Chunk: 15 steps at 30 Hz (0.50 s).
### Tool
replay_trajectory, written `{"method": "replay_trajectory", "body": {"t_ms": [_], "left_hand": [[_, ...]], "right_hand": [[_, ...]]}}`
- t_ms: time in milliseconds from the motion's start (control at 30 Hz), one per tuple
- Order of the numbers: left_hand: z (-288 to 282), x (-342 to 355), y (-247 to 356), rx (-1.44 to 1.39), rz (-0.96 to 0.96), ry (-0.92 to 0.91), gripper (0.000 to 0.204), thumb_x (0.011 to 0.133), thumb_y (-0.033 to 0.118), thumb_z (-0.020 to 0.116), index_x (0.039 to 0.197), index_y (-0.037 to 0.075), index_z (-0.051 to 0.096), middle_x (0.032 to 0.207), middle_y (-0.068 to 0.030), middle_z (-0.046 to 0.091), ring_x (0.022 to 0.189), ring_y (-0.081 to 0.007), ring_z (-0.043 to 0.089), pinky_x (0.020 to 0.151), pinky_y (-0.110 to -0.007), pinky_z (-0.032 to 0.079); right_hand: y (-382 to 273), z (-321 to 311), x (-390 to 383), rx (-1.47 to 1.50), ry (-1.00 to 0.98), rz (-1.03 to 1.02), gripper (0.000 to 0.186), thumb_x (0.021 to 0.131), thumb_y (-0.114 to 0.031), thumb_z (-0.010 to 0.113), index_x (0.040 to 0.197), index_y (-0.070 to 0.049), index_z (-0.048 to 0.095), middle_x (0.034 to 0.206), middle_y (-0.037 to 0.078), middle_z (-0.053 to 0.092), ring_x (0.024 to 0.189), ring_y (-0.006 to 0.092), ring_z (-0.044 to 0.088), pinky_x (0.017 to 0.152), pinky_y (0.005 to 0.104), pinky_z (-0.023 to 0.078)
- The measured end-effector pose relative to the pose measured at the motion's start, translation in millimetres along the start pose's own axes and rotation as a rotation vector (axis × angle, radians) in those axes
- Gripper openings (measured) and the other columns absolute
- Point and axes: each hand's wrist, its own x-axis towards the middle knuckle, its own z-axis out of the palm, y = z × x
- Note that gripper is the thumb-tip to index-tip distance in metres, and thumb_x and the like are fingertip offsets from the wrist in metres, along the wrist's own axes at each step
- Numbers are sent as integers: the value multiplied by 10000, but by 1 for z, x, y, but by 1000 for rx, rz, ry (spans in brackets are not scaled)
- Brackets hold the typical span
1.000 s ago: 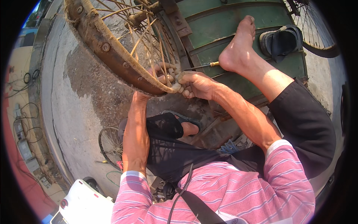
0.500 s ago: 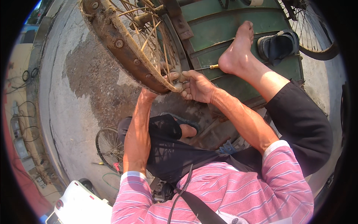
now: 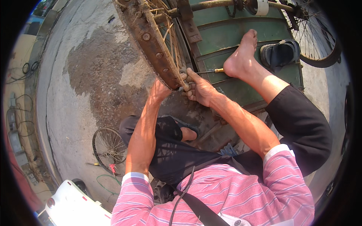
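A rusty, mud-caked spoked wheel (image 3: 154, 49) tilts down from the upper middle, dry fibres clinging to its edges and spokes. My left hand (image 3: 162, 89) is closed round the lower part of the rim, which hides some of its fingers. At that same edge my right hand (image 3: 203, 90) has its fingers curled, with thumb and forefinger pressed near a pale, dirty lump (image 3: 186, 87). What the right fingers pinch is too small to make out. Just beyond that hand, a screwdriver (image 3: 218, 70) with a yellowish handle lies on a green ribbed panel (image 3: 222, 41).
My bare foot (image 3: 241, 56) rests on the panel beside a dark sandal (image 3: 279, 54). An axle (image 3: 207, 5) runs across the top to another spoked wheel (image 3: 320, 41). A loose bicycle wheel (image 3: 98, 147) lies at lower left, near a white scooter-like body (image 3: 71, 203).
The rusty wheel has swung to the right in the picture, bringing more of the axle into view. My left hand has shifted right with the rim; the right hand stays at its edge.
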Motion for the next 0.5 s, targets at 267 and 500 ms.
{"method": "replay_trajectory", "body": {"t_ms": [267,500], "left_hand": [[6,4,-10,-48,180,28,274,995,274,779,1087,17,754,920,-29,725,837,-140,663,730,-329,535],[5,-11,20,90,261,75,262,998,237,775,1106,-1,761,960,-41,741,866,-150,664,784,-336,553]], "right_hand": [[-3,10,-5,-16,30,8,591,1091,-636,469,1142,-82,668,839,32,637,644,114,507,569,287,412],[-43,7,-6,-595,270,-151,556,1066,-597,530,1171,-72,678,858,9,670,754,131,612,687,309,460]]}}
